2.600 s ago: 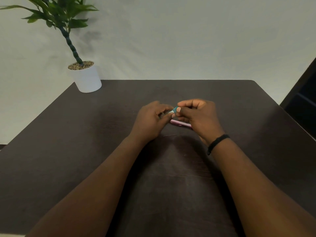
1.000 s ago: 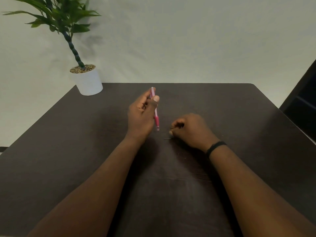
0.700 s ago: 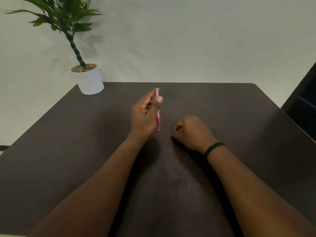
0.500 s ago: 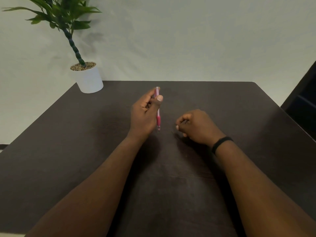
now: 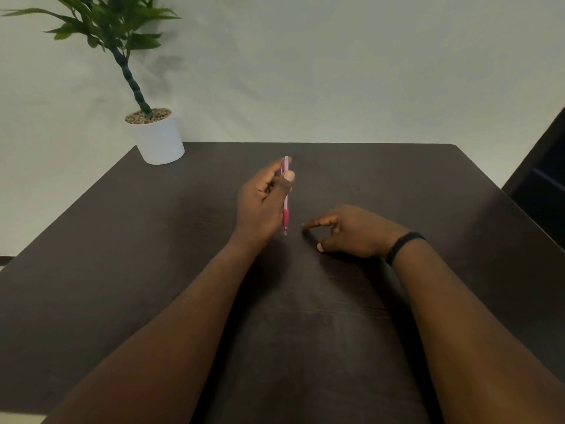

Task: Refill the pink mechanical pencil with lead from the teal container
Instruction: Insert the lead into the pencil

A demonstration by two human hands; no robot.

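Observation:
My left hand [image 5: 260, 206] grips the pink mechanical pencil [image 5: 286, 215] and holds it nearly upright, its red grip and tip pointing down just above the dark table [image 5: 122, 270]. My right hand [image 5: 354, 231] rests on the table just right of the pencil tip. Its index finger points left and the thumb is spread apart from it, with nothing visible between them. Neither the teal container nor any lead shows. The right palm hides the table under it.
A green plant in a white pot [image 5: 159, 139] stands at the table's far left corner. A dark piece of furniture [image 5: 541, 179] sits beyond the right edge. A black band circles my right wrist [image 5: 403, 244].
My right hand went from a closed pinch at the table to a spread index finger and thumb. The thin lead seen beside it a second ago no longer shows. The left hand barely moved.

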